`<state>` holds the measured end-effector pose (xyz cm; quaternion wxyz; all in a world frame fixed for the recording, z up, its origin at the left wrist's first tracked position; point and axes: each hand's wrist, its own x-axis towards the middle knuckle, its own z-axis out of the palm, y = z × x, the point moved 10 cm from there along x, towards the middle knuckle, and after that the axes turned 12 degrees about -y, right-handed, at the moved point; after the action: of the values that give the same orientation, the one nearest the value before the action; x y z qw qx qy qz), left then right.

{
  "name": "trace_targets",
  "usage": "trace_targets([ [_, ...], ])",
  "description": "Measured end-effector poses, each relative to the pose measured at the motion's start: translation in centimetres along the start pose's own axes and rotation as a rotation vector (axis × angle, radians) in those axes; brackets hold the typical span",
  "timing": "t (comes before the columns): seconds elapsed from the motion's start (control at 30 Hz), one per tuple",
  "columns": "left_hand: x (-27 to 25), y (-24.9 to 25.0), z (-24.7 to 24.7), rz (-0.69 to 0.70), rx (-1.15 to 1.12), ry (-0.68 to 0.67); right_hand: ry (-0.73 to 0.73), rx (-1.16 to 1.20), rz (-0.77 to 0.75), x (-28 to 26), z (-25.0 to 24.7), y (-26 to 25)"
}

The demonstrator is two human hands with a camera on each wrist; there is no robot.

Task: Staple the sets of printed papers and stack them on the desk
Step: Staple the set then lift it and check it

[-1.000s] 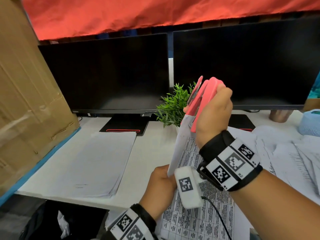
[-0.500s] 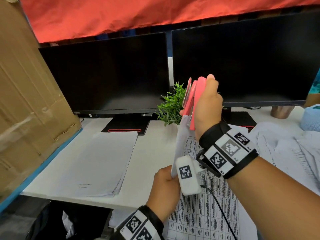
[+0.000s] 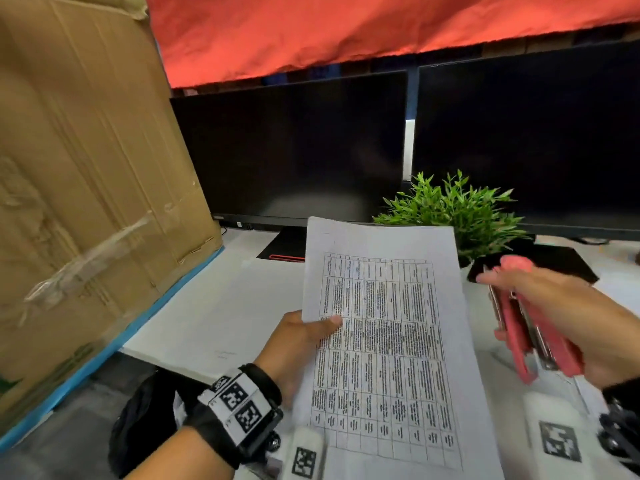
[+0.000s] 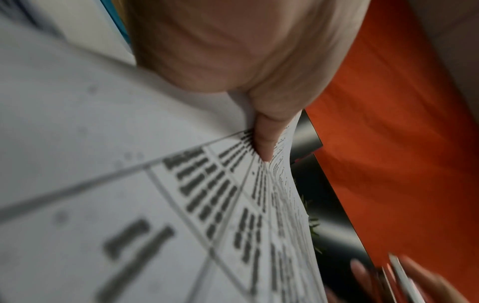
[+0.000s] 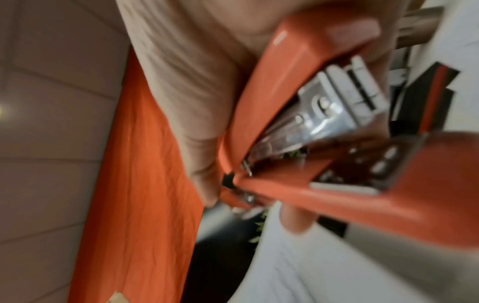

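My left hand [image 3: 304,336] pinches a set of printed papers [image 3: 384,337] by its left edge, thumb on top, and holds it raised and tilted over the desk. The left wrist view shows the thumb [image 4: 264,141] pressed on the printed table of that paper set [image 4: 181,205]. To the right, my right hand [image 3: 568,317] grips a red stapler [image 3: 523,327], apart from the papers. In the right wrist view the stapler [image 5: 298,127] stands with its jaws parted, metal magazine showing. A stack of papers [image 3: 214,317] lies on the white desk [image 3: 239,247] at left.
A big cardboard box [image 3: 83,188] stands at the left edge. Two dark monitors [image 3: 298,150] fill the back, with a small green plant [image 3: 450,206] between them. More loose papers lie under my right arm. A black bag [image 3: 149,407] sits below the desk's front edge.
The stapler has come off the papers' top corner and my right hand has dropped to the right with it. My left hand has turned the set face up, toward the left.
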<state>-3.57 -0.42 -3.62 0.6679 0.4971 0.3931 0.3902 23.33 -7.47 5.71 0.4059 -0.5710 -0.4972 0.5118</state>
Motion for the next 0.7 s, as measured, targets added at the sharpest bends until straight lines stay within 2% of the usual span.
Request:
trace_targets([
  [0.13,0.1,1.6,-1.4,0.006,0.034,0.012,-0.295,0.015,0.145,-0.7,4.9,4.4],
  [0.2,0.0,1.9,-1.8,-0.004,0.063,0.007,-0.363,0.068,0.142,-0.8,6.6,4.9],
  [0.33,-1.2,1.2,-3.1,-0.036,0.031,-0.025,-0.3,0.226,0.043,0.1,7.6,4.3],
  [0.47,-3.3,-2.6,-4.2,-0.149,0.014,-0.084,-0.279,0.308,-0.008,1.0,8.0,3.6],
  [0.53,-4.4,-3.5,-5.0,-0.187,0.098,-0.021,-0.278,0.308,-0.029,1.5,8.4,3.7],
  [0.7,-6.5,-0.1,-10.3,-0.182,0.431,0.344,-0.323,0.239,-0.013,2.4,10.0,4.1],
])
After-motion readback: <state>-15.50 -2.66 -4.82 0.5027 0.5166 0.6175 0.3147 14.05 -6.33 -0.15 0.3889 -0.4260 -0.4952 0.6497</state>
